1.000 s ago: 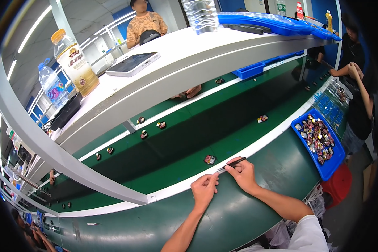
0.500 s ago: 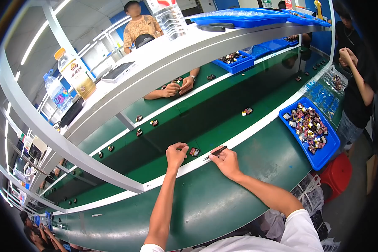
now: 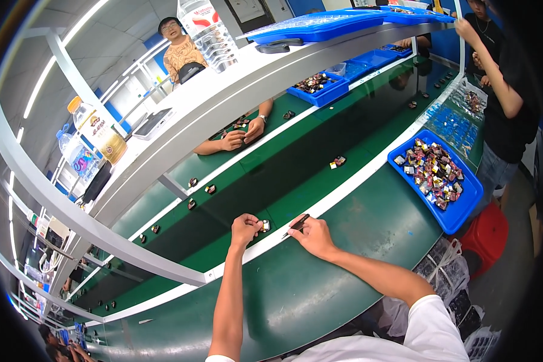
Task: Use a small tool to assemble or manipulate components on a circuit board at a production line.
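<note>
My left hand (image 3: pixel 245 231) is over the near edge of the dark green belt, fingers pinched on a small electronic part (image 3: pixel 265 226) with a pale, shiny patch. Part of this piece is covered by my fingertips. In my right hand (image 3: pixel 314 235), just to the right, are black tweezers (image 3: pixel 298 224), held between thumb and fingers with the tip pointing down and left, toward the white rail. Between the tweezers' tip and the part in my left hand there is a small gap.
On the right, a blue tray (image 3: pixel 476 202) holds a heap of similar parts. Loose parts (image 3: pixel 338 161) lie along the belt (image 3: pixel 283 181). A white shelf frame (image 3: pixel 133 247) curves past on the left. A co-worker's hands (image 3: pixel 242 136) are across the belt; another person stands right.
My left hand has come onto the small part it was beside and now pinches it. My right hand keeps the tweezers, their tip now lower. The whole view has shifted slightly.
</note>
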{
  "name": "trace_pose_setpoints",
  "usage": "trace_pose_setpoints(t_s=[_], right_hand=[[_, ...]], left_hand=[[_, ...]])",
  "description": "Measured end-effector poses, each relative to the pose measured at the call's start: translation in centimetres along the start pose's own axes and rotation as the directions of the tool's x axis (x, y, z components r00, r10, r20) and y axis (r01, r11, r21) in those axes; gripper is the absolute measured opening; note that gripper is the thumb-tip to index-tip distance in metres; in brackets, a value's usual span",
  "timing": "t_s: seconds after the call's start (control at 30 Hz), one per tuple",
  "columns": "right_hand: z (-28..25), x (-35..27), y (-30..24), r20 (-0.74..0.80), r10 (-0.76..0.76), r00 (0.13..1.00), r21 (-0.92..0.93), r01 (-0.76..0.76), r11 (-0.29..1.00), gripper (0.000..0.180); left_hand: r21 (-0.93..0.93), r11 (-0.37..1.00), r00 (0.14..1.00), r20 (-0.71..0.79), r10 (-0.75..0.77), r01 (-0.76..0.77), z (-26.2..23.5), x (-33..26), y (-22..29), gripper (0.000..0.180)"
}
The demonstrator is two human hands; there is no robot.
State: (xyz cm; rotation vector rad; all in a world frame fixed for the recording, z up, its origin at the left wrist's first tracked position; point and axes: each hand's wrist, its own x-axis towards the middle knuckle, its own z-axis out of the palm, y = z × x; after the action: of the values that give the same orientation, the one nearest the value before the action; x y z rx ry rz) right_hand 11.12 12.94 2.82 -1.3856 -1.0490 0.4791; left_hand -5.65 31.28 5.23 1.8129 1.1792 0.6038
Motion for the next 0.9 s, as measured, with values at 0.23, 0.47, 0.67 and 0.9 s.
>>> trace_pose_setpoints(t_s=[0.23,0.47,0.67,0.9], right_hand=[[0.0,-0.2,-0.1,0.001,-0.039,0.999,0.009,0.039,0.999,0.017],[-0.1,-0.2,-0.6,0.026,-0.020,0.999,-0.004,0.020,1.000,0.016],[-0.4,0.2,-0.4,0.044,0.009,0.999,-0.060,-0.006,0.998,0.015],[-0.1,-0.3,-0.3,0.049,0.029,0.998,-0.129,-0.022,0.991,0.018]], left_hand=[[-0.217,0.976,0.990,-0.137,-0.025,-0.005,-0.7,-2.6,-1.4,0.010],[0.074,0.997,0.950,-0.313,0.002,0.022,-1.8,-3.1,-1.5,0.013],[0.465,0.875,0.742,-0.537,0.400,-0.135,-1.0,-2.0,-2.1,0.019],[-0.002,0.979,0.979,0.024,0.202,-0.202,4.4,1.8,7.3,0.021]])
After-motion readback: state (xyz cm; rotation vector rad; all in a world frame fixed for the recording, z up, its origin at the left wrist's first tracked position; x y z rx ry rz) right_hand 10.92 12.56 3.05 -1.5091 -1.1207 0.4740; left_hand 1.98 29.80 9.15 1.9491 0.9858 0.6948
